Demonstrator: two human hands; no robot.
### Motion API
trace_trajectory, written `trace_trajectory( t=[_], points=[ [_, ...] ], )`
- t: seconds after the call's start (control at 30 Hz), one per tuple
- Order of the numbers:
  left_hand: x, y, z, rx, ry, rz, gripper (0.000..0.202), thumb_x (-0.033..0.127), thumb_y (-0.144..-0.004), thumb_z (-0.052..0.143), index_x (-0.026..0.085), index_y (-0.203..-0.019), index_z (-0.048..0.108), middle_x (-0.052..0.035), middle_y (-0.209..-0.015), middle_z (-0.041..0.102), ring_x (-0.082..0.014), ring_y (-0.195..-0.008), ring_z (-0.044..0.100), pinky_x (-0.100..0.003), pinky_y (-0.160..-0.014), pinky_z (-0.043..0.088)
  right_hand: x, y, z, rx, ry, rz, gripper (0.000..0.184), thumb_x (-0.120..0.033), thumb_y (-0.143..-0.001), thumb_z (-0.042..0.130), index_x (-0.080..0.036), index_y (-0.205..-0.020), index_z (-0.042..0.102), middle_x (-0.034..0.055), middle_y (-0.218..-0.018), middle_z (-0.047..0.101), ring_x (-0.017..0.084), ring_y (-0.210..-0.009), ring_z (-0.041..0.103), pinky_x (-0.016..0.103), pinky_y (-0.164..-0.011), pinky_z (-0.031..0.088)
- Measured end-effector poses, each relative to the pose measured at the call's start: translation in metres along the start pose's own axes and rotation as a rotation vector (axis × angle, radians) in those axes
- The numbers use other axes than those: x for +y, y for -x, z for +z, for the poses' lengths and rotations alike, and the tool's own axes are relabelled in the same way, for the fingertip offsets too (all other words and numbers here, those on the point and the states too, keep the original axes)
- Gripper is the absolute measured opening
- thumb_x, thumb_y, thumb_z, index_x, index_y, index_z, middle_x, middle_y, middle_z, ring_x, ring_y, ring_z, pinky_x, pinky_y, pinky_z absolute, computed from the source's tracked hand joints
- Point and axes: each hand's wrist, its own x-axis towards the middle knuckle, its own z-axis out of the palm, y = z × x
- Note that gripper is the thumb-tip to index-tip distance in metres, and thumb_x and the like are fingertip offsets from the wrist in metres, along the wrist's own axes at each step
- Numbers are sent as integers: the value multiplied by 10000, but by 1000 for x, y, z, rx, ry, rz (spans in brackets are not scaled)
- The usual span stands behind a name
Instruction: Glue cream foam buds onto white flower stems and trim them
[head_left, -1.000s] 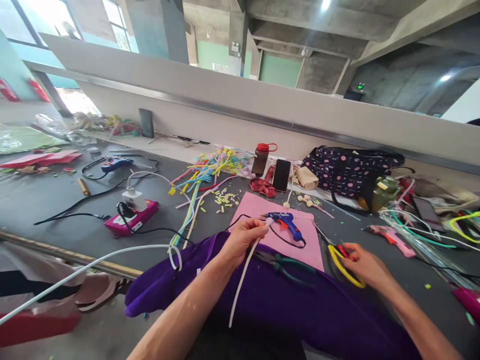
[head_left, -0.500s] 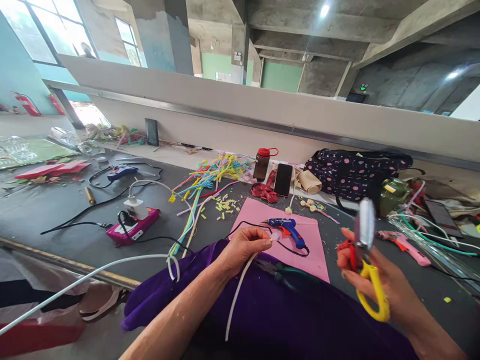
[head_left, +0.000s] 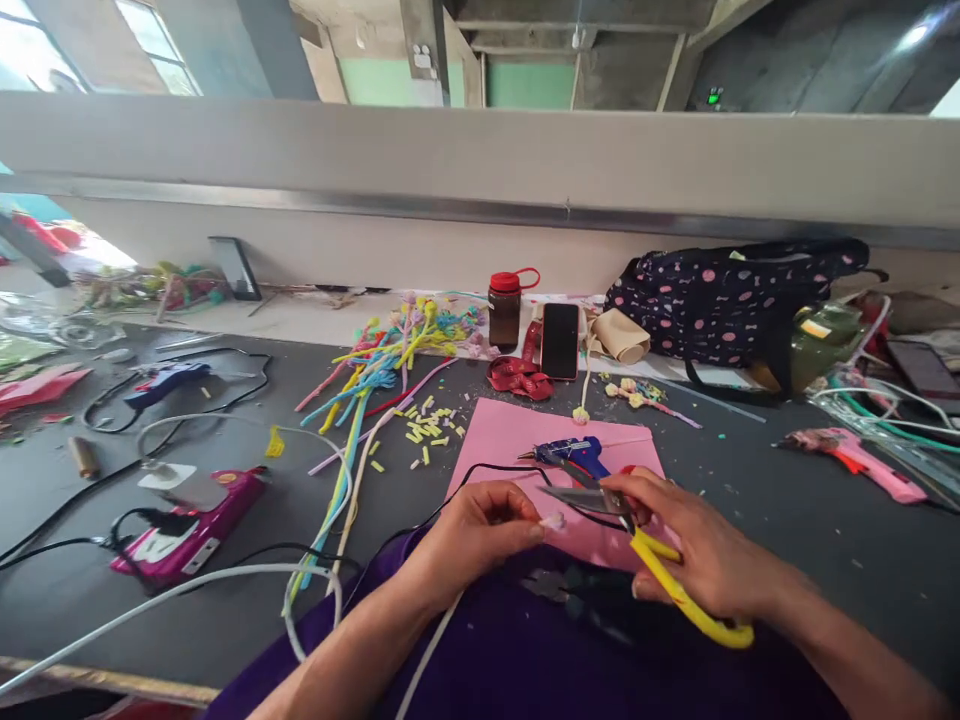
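Observation:
My left hand [head_left: 480, 525] pinches the end of a thin white cord [head_left: 429, 660], which hangs down over the purple cloth on my lap. A small pale, whitish-pink piece [head_left: 553, 521] pokes out past the fingertips; its exact kind is unclear. In my right hand [head_left: 705, 545] is a pair of scissors with yellow handles [head_left: 694, 605]. Their blades point left, just above the pale piece. Behind the blades, a blue glue gun [head_left: 581, 455] lies on a pink sheet [head_left: 491, 430], partly covered by the scissors. Dark-handled pliers [head_left: 600, 600] rest on the purple cloth.
A magenta power strip [head_left: 191, 530] with cables sits left. Colourful fuzzy stems [head_left: 375, 375] and cut yellow-green bits [head_left: 426, 425] lie mid-table. A red-capped bottle [head_left: 505, 312], a phone [head_left: 560, 340] and a patterned bag [head_left: 697, 305] stand behind. A pink glue gun [head_left: 855, 460] is right.
My right hand has brought the scissors left and in, from upright at the right to near my left hand, blades now pointing left. The view has turned and tilted down somewhat.

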Motion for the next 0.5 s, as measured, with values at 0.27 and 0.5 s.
trace_trajectory(
  t=[0.27, 0.5],
  points=[
    [-14, -1, 5, 39, -138, 88, 107, 219, -634, 720, 169, -600, 631, 7, -596, 549, -100, -539, 456, -212, -515, 329, -1, 2, 2, -49, 152, 18, 800, -435, -558, 790, -281, -1260, 438, 79, -1131, 510, 274, -994, 538, 352, -787, 463],
    [-10, -1, 7, 128, -319, 189, 63, 237, -666, 714, 205, -615, 693, -30, -633, 620, -148, -591, 533, -244, -560, 380, -3, 1, 0, -66, 176, -34, 735, -464, -564, 777, -253, -1212, 502, 59, -972, 543, 221, -835, 553, 311, -699, 443]
  ],
)
